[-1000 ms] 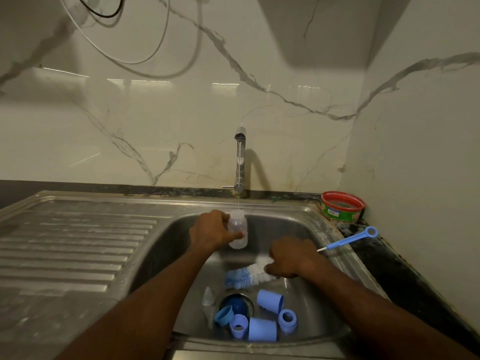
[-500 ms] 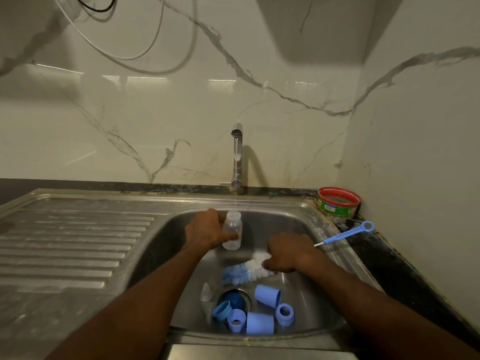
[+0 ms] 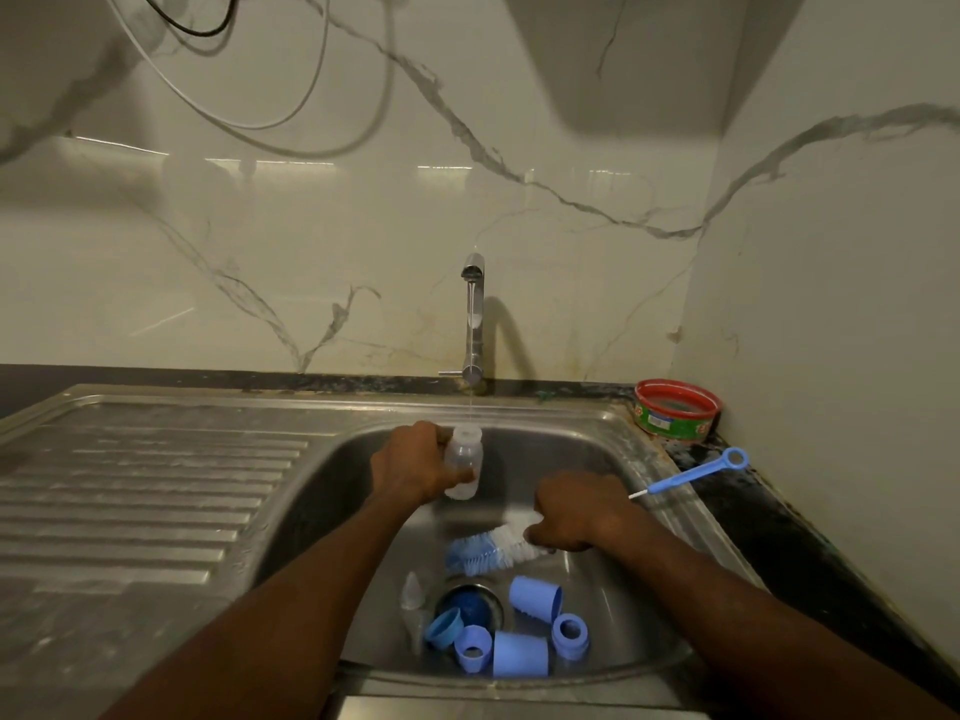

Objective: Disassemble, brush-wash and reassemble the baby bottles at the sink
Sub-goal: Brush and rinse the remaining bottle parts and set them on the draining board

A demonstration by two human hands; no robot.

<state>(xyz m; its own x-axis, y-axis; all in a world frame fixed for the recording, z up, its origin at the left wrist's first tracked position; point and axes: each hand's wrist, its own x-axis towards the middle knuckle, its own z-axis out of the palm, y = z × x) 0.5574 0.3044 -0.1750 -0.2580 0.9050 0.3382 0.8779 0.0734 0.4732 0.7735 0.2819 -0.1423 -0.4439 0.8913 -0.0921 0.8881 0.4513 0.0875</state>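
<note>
Bottle point(image 3: 464, 462) first: I have the clear baby bottle upright under the tap point(image 3: 474, 324), long axis vertical, open neck pointing up at the spout and its base down toward the basin floor, with a thin stream of water falling into the mouth. It sits near the back edge of the sink point(image 3: 613, 439), held off the steel. My left hand point(image 3: 415, 462) grips it from the left side, fingers curled round the body and the thumb across its lower front. My right hand point(image 3: 571, 511) is lower and nearer the right wall of the basin, fingers clamped on the bottle brush point(image 3: 493, 550); the brush lies nearly level, its long axis running left to right, white and blue bristle head pointing left toward the middle of the basin, the handle hidden inside my fist. Around the drain point(image 3: 470, 605) by the front edge of the sink lie the loose parts: two blue caps point(image 3: 535, 597) on their sides, blue collar rings point(image 3: 570, 635), and a clear teat point(image 3: 411, 597) to the left of the drain. On the counter at the back right corner stands a red-rimmed tub point(image 3: 675, 410), and a slim blue nipple brush point(image 3: 691, 478) lies across the sink's right edge, ring end pointing away to the right.
</note>
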